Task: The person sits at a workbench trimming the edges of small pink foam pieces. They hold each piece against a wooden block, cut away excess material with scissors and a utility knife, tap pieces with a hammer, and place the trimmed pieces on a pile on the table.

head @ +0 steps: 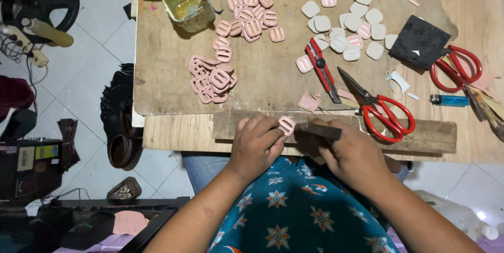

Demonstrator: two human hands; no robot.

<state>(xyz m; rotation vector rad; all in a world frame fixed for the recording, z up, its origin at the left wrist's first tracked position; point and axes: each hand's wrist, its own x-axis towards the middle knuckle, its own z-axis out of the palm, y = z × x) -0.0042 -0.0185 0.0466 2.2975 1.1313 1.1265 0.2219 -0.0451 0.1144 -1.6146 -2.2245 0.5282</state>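
One pink buckle (286,125) sits pinched in your left hand (255,145) at the near edge of the wooden board (262,74), while your right hand (350,154) grips a dark tool (320,130) beside it. Two pink piles (251,14) lie farther up the board; the white pieces (346,22), by the look of it, are yet to be covered.

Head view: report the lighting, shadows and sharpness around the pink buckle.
Head view: even, soft light; the pink buckle between the left hand and right hand is sharp; faint shadows under the red scissors; frame edges bend slightly; bright glare at lower right.
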